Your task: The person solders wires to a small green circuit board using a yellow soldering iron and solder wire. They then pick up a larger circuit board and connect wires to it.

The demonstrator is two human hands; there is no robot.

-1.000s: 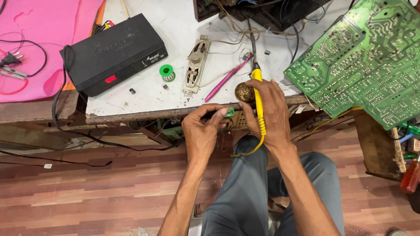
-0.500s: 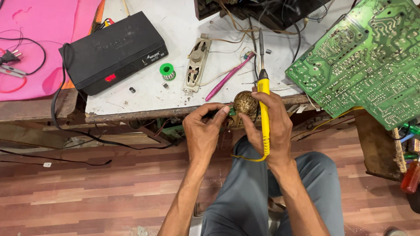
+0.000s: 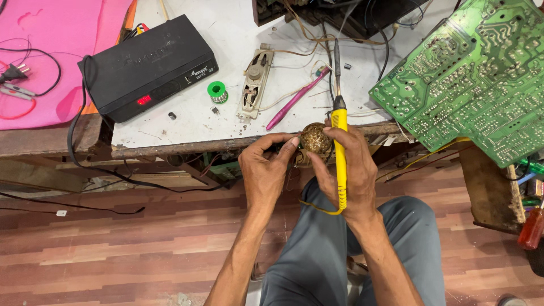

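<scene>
R hand (image 3: 345, 170) grips yellow soldering iron (image 3: 339, 141) w/ round brown part (image 3: 315, 137), L hand (image 3: 266, 170) fingertips pinch it too; I should keep hot tip away from fingers.

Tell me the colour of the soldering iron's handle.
Yellow: the soldering iron in the right hand, head view.

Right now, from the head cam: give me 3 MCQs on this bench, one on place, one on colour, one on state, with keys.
1. Where is the green solder spool?
A. on the floor
B. on the white benchtop, between the black box and the long speaker
C. on the pink mat

2. The soldering iron handle is:
A. yellow
B. red
C. blue

3. The right hand is:
A. empty
B. flat on the bench
C. closed on the iron, touching the brown round part

Key: 1 B, it lies between them; 2 A, yellow grip; 3 C, fingers wrap the handle.
</scene>
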